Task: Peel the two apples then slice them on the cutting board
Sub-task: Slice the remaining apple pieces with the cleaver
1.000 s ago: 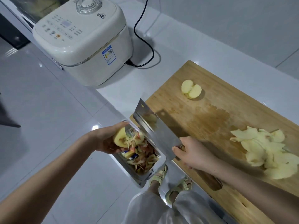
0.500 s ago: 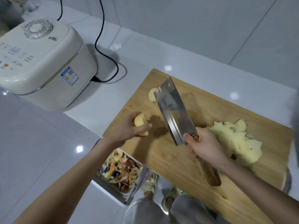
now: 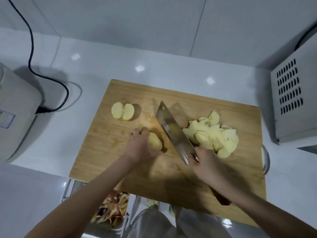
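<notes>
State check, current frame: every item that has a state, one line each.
left hand, holds apple piece down
apple piece, peeled, unsliced, under left hand
right hand, grips cleaver handle
cleaver, blade tilted, between apple piece and apple slices
apple half, peeled, unsliced, lying alone
apple slices, piled at right
cutting board, flat, carrying all the apple
cord, plugged into rice cooker
bin, open, holds peels

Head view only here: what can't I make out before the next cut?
Head view:
The apple piece: mostly under the left hand; size and cut face hidden.
The cleaver: handle largely under the right hand; whether its edge touches the cutting board is unclear.
The peel bin: cut off by the board's near edge and the left forearm.
The rice cooker: cropped by the left frame edge.
</notes>
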{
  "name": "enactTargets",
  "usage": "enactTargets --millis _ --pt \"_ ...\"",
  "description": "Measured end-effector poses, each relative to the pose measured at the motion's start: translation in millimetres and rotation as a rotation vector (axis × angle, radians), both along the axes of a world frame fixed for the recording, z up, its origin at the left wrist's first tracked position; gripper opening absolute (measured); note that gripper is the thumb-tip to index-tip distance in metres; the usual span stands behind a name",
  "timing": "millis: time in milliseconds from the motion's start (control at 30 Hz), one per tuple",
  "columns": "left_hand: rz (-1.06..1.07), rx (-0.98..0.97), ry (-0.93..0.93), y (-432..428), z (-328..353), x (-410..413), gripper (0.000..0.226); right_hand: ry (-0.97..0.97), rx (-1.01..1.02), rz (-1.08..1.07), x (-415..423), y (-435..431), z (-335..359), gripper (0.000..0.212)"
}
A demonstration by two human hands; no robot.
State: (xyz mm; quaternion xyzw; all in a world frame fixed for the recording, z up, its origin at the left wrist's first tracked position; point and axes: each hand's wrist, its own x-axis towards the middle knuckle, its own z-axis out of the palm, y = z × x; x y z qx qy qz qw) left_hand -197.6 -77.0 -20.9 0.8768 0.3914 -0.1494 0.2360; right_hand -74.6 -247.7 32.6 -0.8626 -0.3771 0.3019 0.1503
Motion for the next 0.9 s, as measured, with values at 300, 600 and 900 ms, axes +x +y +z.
enactTargets --millis 300,600,900 --pt "-0.067 -0.062 -0.163 -13.7 -7.9 14.6 0.078 -0.118 -0.047 0.05 3.7 -10.2 -3.3 0.017" --pt "-0.462 0.095 -0.521 -8.3 -14.7 6.2 0.039 -0.188 -0.114 0.167 1.1 -17.0 -0.3 0.021" --pt "-0.592 0.138 -0.536 -3.9 -20.1 7.8 0.033 -0.121 -0.178 0.177 5.4 4.2 -11.0 0.018"
